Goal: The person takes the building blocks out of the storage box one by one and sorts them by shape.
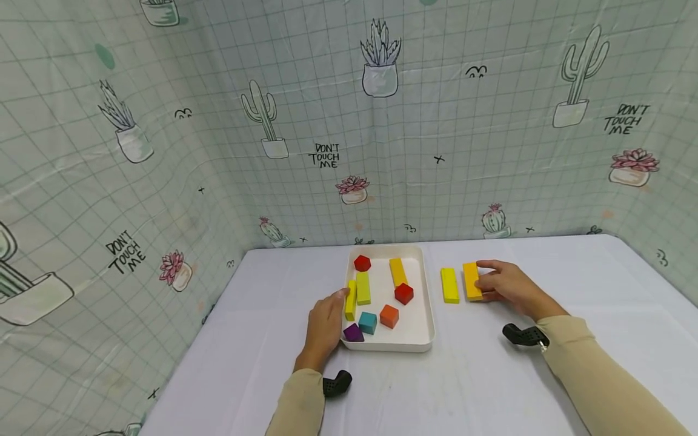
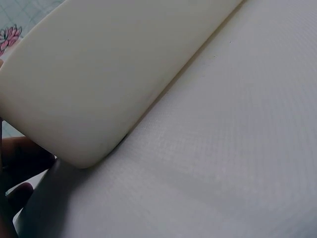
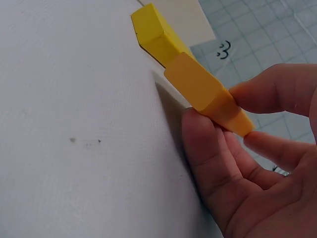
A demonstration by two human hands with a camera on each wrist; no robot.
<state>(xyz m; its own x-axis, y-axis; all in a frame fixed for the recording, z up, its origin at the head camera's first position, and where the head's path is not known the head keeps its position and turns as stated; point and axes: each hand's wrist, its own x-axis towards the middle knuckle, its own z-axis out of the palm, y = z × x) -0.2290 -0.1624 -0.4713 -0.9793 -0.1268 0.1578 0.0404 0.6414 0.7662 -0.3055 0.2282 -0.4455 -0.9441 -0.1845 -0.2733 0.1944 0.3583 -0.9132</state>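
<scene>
The amber block (image 1: 472,281) is at the right of the tray (image 1: 429,303), gripped at its right side by the right hand (image 1: 509,287); the right wrist view shows the fingers (image 3: 198,131) pinching it from opposite sides, the thumb included. A shadow falls on the bench (image 1: 392,393) beside it (whether the block's lower end touches the surface, I cannot tell). Just left of it, with a narrow gap between, lies the yellow block (image 1: 449,285), near the tray's right wall. The left hand (image 1: 325,321) is at the tray's left wall, fingers reaching forward beside the rim; I cannot tell whether they pinch it, as the left wrist view catches only parts of them past the tray's corner. Close to the fingertips, the lemon block (image 1: 351,300) stands along that wall, inside, with the lime block (image 1: 363,287) just beside it. Also in the tray are 2 red blocks, the far red block (image 1: 362,263) and the near red block (image 1: 404,293), the latter at the lower end of the golden block (image 1: 397,270), plus the orange block (image 1: 389,316), the teal block (image 1: 368,323) and, at the near left corner, the purple block (image 1: 353,332). Beige sleeves (image 1: 594,369) cover both forearms, and cactus-printed cloth (image 1: 425,133) hangs behind the bench.
</scene>
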